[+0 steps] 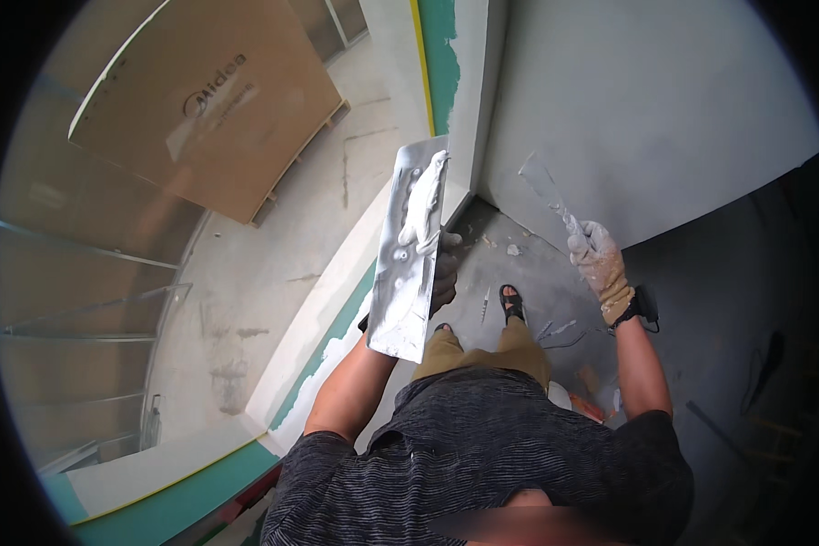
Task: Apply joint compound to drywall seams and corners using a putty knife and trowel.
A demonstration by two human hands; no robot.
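My left hand (444,275), in a dark glove, is closed behind a long rectangular steel trowel (389,314) held up in front of me. The trowel hides most of its fingers. A thick ridge of white putty (421,211) lies on the upper half of the metal face, with thinner smears lower down. In a whitened, pale glove, my right hand (601,262) is wrapped round a putty knife (542,185). Its blade points up and to the left, apart from the trowel and in front of a smooth grey wall (651,100).
Beyond the partition, a large cardboard box (237,118) stands on a wooden pallet. The partition edge has green board (440,55) with white filler and a yellow strip. Metal framing (91,337) lines the far left. Scraps and thin tools (560,333) lie on the floor around my feet.
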